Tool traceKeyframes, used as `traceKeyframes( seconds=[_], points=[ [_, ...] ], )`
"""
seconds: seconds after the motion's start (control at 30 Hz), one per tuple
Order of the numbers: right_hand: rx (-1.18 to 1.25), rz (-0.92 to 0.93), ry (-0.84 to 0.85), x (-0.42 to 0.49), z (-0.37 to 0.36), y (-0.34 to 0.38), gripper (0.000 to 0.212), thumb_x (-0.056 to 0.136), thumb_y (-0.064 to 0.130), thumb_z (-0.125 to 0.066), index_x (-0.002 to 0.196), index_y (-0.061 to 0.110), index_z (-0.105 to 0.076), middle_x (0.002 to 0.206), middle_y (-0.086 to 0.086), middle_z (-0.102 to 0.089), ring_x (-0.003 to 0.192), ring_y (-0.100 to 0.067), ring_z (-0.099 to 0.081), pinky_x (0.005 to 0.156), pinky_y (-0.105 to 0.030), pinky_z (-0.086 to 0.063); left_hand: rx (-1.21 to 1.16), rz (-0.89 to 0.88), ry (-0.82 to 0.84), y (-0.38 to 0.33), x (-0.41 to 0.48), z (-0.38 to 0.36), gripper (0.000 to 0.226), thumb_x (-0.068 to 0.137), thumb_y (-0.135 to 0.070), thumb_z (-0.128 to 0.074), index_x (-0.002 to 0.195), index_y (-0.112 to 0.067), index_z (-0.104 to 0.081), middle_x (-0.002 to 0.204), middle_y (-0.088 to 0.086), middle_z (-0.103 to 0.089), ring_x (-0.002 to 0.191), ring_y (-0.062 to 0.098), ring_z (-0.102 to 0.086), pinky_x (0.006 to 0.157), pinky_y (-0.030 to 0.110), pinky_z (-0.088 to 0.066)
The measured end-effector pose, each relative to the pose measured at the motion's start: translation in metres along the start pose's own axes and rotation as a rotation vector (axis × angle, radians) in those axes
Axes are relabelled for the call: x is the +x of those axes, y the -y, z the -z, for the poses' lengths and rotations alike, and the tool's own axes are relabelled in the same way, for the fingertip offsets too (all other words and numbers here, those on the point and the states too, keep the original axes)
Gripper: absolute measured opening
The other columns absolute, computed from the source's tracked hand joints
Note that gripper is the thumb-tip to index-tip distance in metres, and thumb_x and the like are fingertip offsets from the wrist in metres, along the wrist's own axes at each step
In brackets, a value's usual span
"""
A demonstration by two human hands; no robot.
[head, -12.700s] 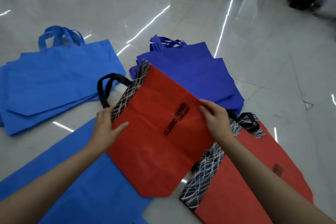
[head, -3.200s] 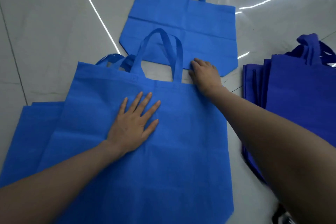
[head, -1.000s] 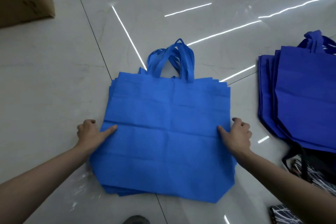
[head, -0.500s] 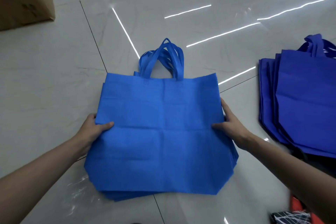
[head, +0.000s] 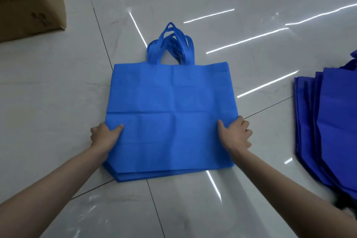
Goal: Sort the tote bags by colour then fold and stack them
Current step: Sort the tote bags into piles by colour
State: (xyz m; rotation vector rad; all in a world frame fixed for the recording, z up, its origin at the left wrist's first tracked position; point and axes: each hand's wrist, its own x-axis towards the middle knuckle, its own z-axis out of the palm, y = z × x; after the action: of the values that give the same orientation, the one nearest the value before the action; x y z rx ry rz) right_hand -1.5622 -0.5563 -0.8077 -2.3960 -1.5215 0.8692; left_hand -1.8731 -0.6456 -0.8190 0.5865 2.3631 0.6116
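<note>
On pale floor tiles [head: 58,102], both hands grip stacked light-blue totes [head: 170,106].

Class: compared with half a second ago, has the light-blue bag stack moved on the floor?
Yes. The light-blue stack has dropped flat onto the floor and shifted right, away from the cardboard box, with both hands gripping its sides.

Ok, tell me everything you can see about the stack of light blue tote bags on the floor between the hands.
The light blue tote bag stack lies flat on the glossy tiled floor, several bags with edges roughly aligned. The fabric looks thin and matte, with fold creases crossing at the middle. The looped handles bunch together at the far end. The left hand and right hand grip its side edges, thumbs on top.
</note>
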Motion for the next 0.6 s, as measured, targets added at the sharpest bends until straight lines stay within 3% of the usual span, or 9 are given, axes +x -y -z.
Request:
traceKeyframes(
  seconds=[0.17,0.27,0.33,0.43,0.53,0.6],
  points=[
    [0.200,0.070,0.067,0.004,0.006,0.001,0.072,0.086,0.028,-0.058,0.144,0.008,-0.021,0.142,-0.012,-0.032,0.127,-0.035,-0.033,0.095,-0.049,-0.036,0.113,0.075,-0.093,-0.006,-0.007,0.002,0.079,0.085,-0.042,-0.064,0.136,0.008,-0.030,0.140,0.027,-0.024,0.124,0.042,-0.033,0.102,0.045,-0.034],
    [0.164,-0.024,0.031,-0.012,0.004,-0.007,0.070,0.085,0.030,-0.060,0.141,0.006,-0.024,0.138,-0.014,-0.034,0.124,-0.038,-0.034,0.091,-0.046,-0.037,0.127,0.179,-0.170,0.001,-0.015,0.000,0.096,0.078,-0.047,-0.070,0.141,0.003,-0.019,0.141,0.028,-0.021,0.128,0.043,-0.027,0.102,0.051,-0.029],
    [0.149,-0.058,0.077,-0.028,-0.005,-0.009,0.066,0.085,0.024,-0.060,0.138,0.004,-0.026,0.134,-0.017,-0.033,0.120,-0.040,-0.033,0.092,-0.043,-0.035,0.119,0.195,-0.179,0.005,-0.024,-0.006,0.091,0.077,-0.048,-0.070,0.137,0.002,-0.023,0.138,0.028,-0.024,0.125,0.042,-0.028,0.098,0.050,-0.031],
    [0.197,0.021,0.089,-0.030,-0.013,-0.005,0.065,0.083,0.019,-0.060,0.138,0.004,-0.027,0.132,-0.018,-0.034,0.117,-0.039,-0.033,0.101,-0.041,-0.032,0.103,0.096,-0.183,0.002,-0.018,-0.005,0.084,0.079,-0.044,-0.070,0.134,0.002,-0.028,0.137,0.026,-0.025,0.125,0.040,-0.027,0.096,0.049,-0.033],
    [0.302,0.129,0.086,-0.012,-0.008,0.004,0.069,0.085,0.023,-0.062,0.142,0.007,-0.026,0.135,-0.017,-0.035,0.122,-0.037,-0.035,0.101,-0.041,-0.032,0.115,-0.012,-0.179,-0.013,0.003,0.004,0.090,0.079,-0.042,-0.071,0.141,0.002,-0.023,0.143,0.027,-0.024,0.131,0.041,-0.026,0.104,0.052,-0.029],
    [0.219,0.199,0.029,-0.005,-0.004,0.006,0.072,0.088,0.027,-0.060,0.146,0.007,-0.022,0.140,-0.017,-0.033,0.125,-0.036,-0.034,0.102,-0.041,-0.032,0.210,-0.074,-0.236,-0.027,0.004,0.000,0.092,0.082,-0.042,-0.068,0.145,0.000,-0.017,0.148,0.026,-0.019,0.136,0.040,-0.019,0.110,0.052,-0.021]
  ],
)
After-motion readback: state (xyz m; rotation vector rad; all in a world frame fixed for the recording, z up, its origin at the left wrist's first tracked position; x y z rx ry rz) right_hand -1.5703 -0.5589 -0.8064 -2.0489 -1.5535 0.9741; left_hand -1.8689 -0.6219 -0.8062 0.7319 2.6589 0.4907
